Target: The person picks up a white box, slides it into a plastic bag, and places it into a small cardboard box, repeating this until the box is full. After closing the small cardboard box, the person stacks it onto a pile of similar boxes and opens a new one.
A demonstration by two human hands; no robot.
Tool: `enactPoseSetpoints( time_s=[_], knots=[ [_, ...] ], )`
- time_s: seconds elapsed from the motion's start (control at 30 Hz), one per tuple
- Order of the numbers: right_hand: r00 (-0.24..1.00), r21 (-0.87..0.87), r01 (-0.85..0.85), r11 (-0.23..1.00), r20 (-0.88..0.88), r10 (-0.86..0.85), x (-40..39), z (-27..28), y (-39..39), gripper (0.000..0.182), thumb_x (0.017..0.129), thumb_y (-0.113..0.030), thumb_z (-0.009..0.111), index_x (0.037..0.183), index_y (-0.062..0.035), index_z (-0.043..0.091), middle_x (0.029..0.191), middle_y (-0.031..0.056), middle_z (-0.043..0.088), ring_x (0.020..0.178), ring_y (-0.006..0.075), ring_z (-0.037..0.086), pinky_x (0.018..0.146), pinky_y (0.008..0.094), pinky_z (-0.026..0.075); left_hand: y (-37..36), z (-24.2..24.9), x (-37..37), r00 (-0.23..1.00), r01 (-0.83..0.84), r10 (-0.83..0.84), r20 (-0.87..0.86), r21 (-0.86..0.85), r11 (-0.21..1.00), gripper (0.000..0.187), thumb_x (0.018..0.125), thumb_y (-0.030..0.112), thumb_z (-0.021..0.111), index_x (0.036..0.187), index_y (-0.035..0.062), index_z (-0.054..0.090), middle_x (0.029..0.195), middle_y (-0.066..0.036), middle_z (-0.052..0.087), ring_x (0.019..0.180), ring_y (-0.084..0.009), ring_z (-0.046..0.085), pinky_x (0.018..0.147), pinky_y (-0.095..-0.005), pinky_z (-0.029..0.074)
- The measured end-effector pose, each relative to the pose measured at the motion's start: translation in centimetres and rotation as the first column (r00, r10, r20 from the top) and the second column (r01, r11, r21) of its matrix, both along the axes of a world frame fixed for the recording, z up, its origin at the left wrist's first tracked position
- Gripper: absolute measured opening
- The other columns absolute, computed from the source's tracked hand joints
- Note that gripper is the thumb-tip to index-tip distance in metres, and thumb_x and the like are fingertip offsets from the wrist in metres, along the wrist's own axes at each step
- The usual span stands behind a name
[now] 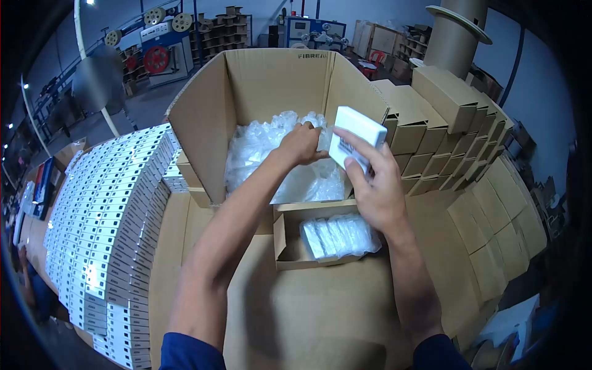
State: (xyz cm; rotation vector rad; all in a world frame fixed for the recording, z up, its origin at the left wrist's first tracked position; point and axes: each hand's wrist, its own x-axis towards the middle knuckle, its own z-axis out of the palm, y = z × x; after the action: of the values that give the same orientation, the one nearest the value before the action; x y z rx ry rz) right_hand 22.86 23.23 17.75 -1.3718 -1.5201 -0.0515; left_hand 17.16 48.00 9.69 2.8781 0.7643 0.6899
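My right hand [379, 191] grips a flat white box [357, 135] with rounded corners and dark print on its side, thumb and fingers on its faces. It is held up at the right side of a large open carton [197, 123]. My left hand [302, 143] reaches into that carton, its fingers curled onto a clear bubble-wrap bag [277, 139] in a loose pile. Its fingertips are partly hidden. Just below stands a small open cardboard box [280, 237], holding a row of several bubble-wrapped white packs [336, 235] on its right side.
Several white boxes with printed labels [117, 209] are stacked to the left. Brown cardboard boxes [444, 105] are piled at the right, near a large spool [459, 28]. Brown cardboard covers the worktop [308, 314]. Machines [166, 52] stand in the background.
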Motion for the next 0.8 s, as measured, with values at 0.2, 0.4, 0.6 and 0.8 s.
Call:
enactPoseSetpoints(
  time_s=[0.2, 0.4, 0.6, 0.8],
  knots=[
    [0.994, -0.074, -0.031, 0.997, -0.105, 0.023, 2.4, -0.4, 2.7, 0.045, 0.093, -0.008, 0.06, 0.137, -0.0173, 0.067, 0.121, 0.0255, 0.062, 0.112, 0.039, 0.063, 0.102, 0.0426, 0.049, 0.4, 1.2, -3.1, 0.944, 0.185, -0.053, 0.324, -0.391, 0.902, 0.038, 0.086, 0.029, 0.076, 0.107, -0.0024, 0.073, 0.1, -0.021, 0.076, 0.092, -0.0352, 0.073, 0.085, -0.0415, 0.056],
    [0.986, 0.043, 0.088, 0.995, 0.136, -0.093, 0.3, -1.4, 4.3, 0.06, 0.078, -0.019, 0.086, 0.13, 0.0005, 0.066, 0.122, 0.0268, 0.06, 0.119, 0.0423, 0.059, 0.105, 0.0461, 0.047, -5.0, 3.6, -9.1, 0.778, 0.306, 0.09, 0.622, -0.5, 0.81, 0.026, 0.093, 0.021, 0.075, 0.105, -0.0019, 0.074, 0.094, -0.01, 0.075, 0.082, -0.0145, 0.067, 0.076, -0.0319, 0.053],
    [0.97, -0.236, -0.109, 0.966, -0.238, 0.051, 0.5, -3.8, 8.6, 0.034, 0.087, -0.02, 0.08, 0.11, 0.0038, 0.073, 0.115, 0.022, 0.065, 0.099, 0.0347, 0.068, 0.091, 0.0448, 0.057, -6.8, 3.3, -11.5, 0.819, 0.231, 0.134, 0.558, -0.535, 0.813, 0.033, 0.093, 0.031, 0.08, 0.098, -0.0013, 0.073, 0.088, -0.005, 0.072, 0.076, -0.01, 0.059, 0.069, -0.0299, 0.049],
    [0.677, -0.042, -0.381, 0.924, -0.693, 0.247, -0.8, -2.1, 3.6, 0.023, 0.103, -0.018, 0.064, 0.095, 0.0025, 0.072, 0.093, 0.005, 0.066, 0.088, 0.0112, 0.064, 0.07, 0.029, 0.063, -12.4, 3.1, -13.8, 0.53, 0.522, 0.371, 0.763, -0.638, 0.566, 0.043, 0.094, 0.01, 0.077, 0.129, 0.0032, 0.052, 0.073, 0.007, 0.053, 0.067, -0.0016, 0.046, 0.06, -0.0187, 0.037]
  ],
)
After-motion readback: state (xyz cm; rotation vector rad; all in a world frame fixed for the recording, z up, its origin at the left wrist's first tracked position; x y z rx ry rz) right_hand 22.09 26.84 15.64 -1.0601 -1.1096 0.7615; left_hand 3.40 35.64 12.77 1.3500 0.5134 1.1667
